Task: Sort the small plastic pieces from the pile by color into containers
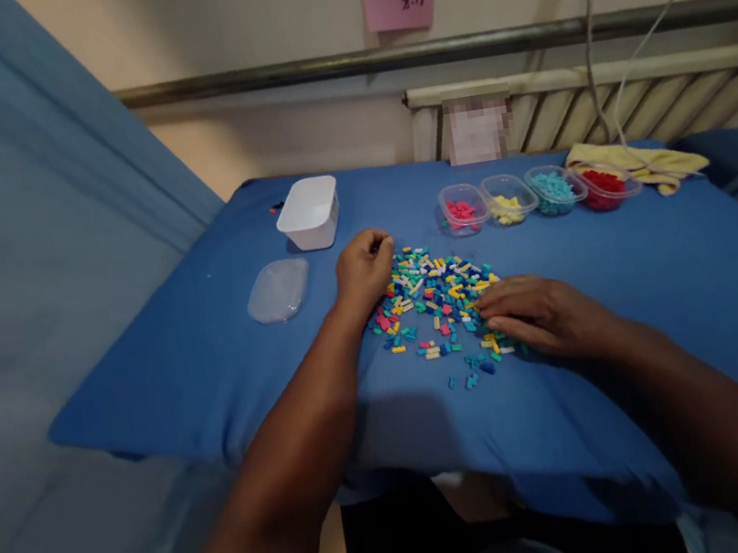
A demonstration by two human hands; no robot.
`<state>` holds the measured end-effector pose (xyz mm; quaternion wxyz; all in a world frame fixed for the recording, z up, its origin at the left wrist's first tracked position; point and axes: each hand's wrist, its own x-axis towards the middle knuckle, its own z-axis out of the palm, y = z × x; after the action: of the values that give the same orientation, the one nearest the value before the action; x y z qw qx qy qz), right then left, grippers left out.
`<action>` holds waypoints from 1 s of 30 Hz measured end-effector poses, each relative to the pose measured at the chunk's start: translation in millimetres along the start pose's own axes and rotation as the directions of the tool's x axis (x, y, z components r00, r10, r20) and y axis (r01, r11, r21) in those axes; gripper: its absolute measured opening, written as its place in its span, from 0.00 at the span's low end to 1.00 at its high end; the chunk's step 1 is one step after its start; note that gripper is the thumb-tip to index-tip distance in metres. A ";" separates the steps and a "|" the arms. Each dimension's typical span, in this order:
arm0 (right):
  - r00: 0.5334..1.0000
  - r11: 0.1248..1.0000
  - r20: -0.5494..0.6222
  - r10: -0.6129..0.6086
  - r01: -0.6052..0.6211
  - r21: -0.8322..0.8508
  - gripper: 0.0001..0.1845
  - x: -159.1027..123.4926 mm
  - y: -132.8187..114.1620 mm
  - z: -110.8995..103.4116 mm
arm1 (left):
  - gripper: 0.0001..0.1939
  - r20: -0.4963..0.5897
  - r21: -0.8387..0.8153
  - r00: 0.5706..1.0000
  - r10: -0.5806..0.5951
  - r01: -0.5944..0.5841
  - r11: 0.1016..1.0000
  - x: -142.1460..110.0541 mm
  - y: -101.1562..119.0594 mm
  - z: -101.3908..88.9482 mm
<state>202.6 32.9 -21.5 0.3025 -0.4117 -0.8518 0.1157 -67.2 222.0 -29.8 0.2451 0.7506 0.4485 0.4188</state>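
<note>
A heap of small coloured bricks [438, 298] in pink, yellow, teal, blue and white lies on the blue cloth. My left hand [363, 270] rests at the heap's left edge, fingers curled into a loose fist; what they hold, if anything, is hidden. My right hand [532, 312] lies at the heap's right edge with its fingers stretched flat over the bricks, tips touching them. Behind the heap stand several small clear tubs: one with pink bricks [462, 209], one with yellow [507, 198], one with teal [554, 188], one with red [603, 185].
A white rectangular tub [309, 213] stands at the back left, with a clear lid [278, 290] lying in front of it. A yellow cloth [636, 163] lies at the back right. The blue-covered surface [181, 369] ends close in front; a metal rail and radiator are behind.
</note>
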 end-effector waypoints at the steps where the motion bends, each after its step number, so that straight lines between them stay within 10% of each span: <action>1: 0.998 0.999 -0.050 0.033 -0.032 0.020 0.11 0.9 1.7 0.3 | 0.11 0.032 0.032 0.998 0.045 -0.046 0.998 -3.5 7.3 -5.3; 4: 0.952 0.978 -0.225 0.206 -0.204 0.034 0.13 0.6 18.2 2.1 | 0.11 0.224 0.002 0.965 0.133 -0.137 0.991 -18.5 33.2 -18.3; 9: 0.794 0.876 -0.373 0.479 -0.456 0.155 0.17 -6.7 51.4 6.1 | 0.12 0.669 0.117 0.706 0.231 -0.407 0.906 -48.8 67.0 -18.4; 11: 0.751 0.843 -0.384 0.536 -0.494 0.212 0.19 -7.8 56.7 7.7 | 0.13 0.710 0.191 0.670 0.216 -0.479 0.857 -56.4 71.9 -15.7; 19: 0.691 0.780 -0.365 0.624 -0.521 0.346 0.21 -3.9 59.1 9.3 | 0.12 0.512 0.321 0.854 0.094 -0.292 0.901 -45.1 64.0 -40.9; 30: 0.658 0.721 -0.320 0.682 -0.531 0.445 0.19 0.2 62.7 6.9 | 0.13 0.663 0.428 0.748 0.001 -0.381 0.820 -33.1 70.5 -16.4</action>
<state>237.9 73.2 -54.8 0.5000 -0.6369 -0.5342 0.2430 -56.3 159.2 17.8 0.1148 0.9279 0.3542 0.0200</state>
